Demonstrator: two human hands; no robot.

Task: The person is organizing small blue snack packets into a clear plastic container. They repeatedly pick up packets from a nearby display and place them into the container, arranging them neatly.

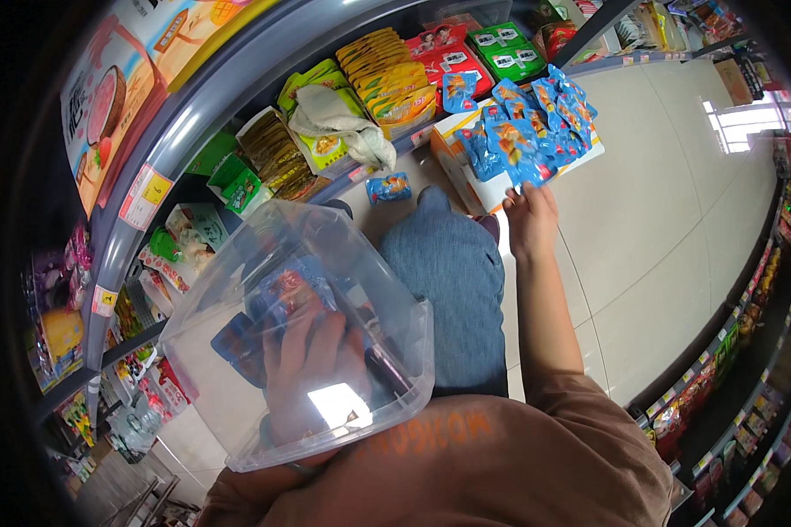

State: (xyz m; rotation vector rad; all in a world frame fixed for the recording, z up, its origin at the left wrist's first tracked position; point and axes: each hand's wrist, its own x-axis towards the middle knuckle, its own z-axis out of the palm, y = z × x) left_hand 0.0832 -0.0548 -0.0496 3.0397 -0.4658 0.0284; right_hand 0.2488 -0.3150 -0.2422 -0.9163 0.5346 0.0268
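A clear plastic bin (382, 263) lies tilted on its side over my lap. Through its wall I see my left hand (313, 362) with its fingers bent beside blue snack packets (296, 283); whether it grips them is unclear. My right hand (530, 211) pinches the lower end of a blue snack packet (519, 148), slightly blurred, above an open cardboard box (458, 178). Many blue packets (563, 105) are heaped in and over that box, which stands on the floor by my knee. One more blue packet (389, 188) lies on the floor left of the box.
A beige cloth (343, 122) rests on green packets on the lower shelf. Beside it are rows of yellow packets (385, 72), red packs and green packs (506, 49). A curved-looking shelf edge (115, 237) with price tags rises at the left. More stocked shelves (732, 356) stand at the right.
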